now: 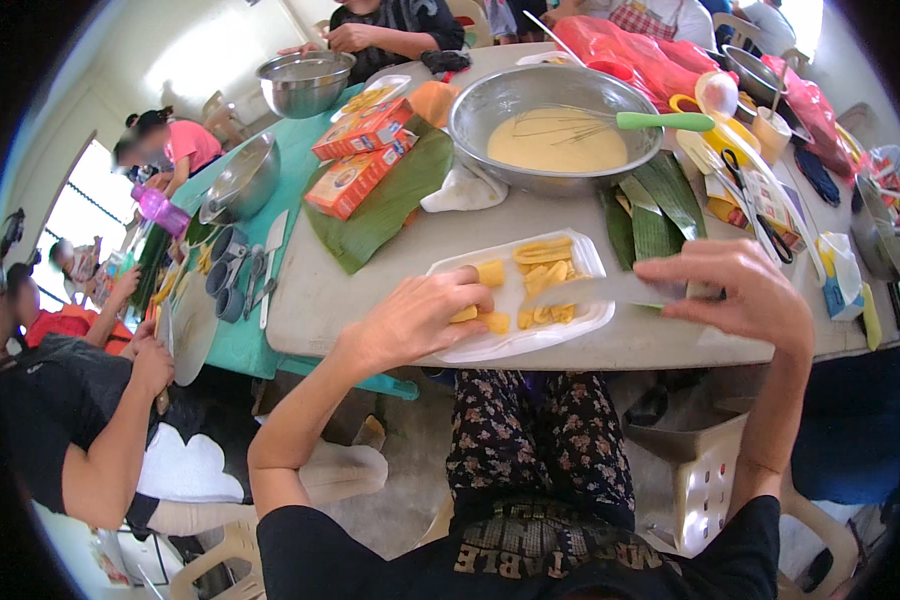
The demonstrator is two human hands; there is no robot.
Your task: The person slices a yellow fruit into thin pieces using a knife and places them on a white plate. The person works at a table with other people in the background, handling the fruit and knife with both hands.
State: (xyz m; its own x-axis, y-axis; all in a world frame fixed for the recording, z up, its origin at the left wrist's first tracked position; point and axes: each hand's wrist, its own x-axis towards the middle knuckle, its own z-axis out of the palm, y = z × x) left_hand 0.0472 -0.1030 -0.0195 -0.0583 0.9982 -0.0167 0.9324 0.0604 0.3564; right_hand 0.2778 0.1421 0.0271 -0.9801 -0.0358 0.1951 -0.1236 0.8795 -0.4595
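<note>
A white foam tray (457,351) lies near the table's front edge, with several yellow fruit slices (544,274), apparently banana, on its right side. Over the tray's left side, my left hand (427,311) has its fingers on thicker yellow fruit pieces (495,322). My right hand (727,289) grips a knife, whose motion-blurred blade (600,292) points left over the slices. Beyond the tray stands a large steel bowl (465,150) of pale yellow batter (555,142), with a green-handled whisk (664,121) resting in it.
Banana leaves (656,217) and scissors (757,202) lie to the right; orange-red boxes (356,176) rest on another leaf at the left. Measuring cups (229,304) and a spatula (274,240) are on the teal cloth. A person (97,427) at the left holds a knife; another person (390,37) sits across the table.
</note>
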